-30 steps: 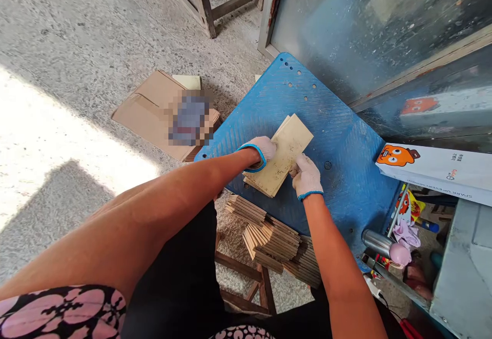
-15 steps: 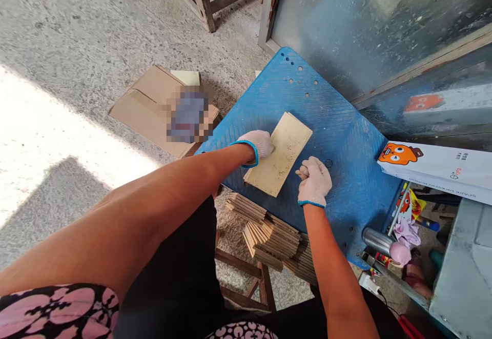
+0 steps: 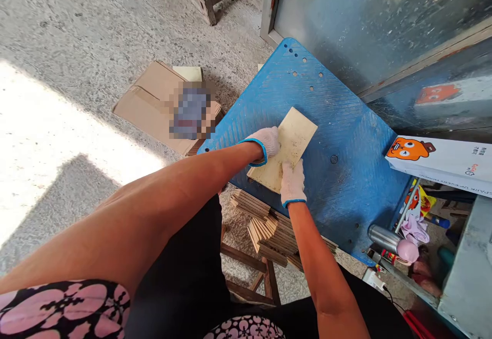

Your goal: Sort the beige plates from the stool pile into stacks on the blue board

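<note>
A thin, pale yellow rectangular board [image 3: 299, 128] with dark specks lies slantwise on the blue tabletop [image 3: 346, 123]; its edge suggests more than one layer. My left hand [image 3: 271, 141], in a white knit glove with a blue cuff, is closed at the board's left long edge. My gloved right hand [image 3: 292, 182] rests at the near right part of the board, fingers curled in over its surface. Whatever those fingers hold, if anything, is hidden. Below the table's near edge, close to my right forearm, sits a stack of similar thin boards [image 3: 265, 226] seen edge-on.
Flattened cardboard [image 3: 142, 105] lies on the concrete floor at left, with a blurred-out item on it. Along the right stand a white printed box [image 3: 446, 162] and a steel flask [image 3: 384, 236] with a pink cap. A metal-framed panel [image 3: 346, 26] borders the table's far right side.
My right hand has moved left from the bare tabletop onto the board. My left hand stays at the board's left edge. The whole view has shifted slightly.
</note>
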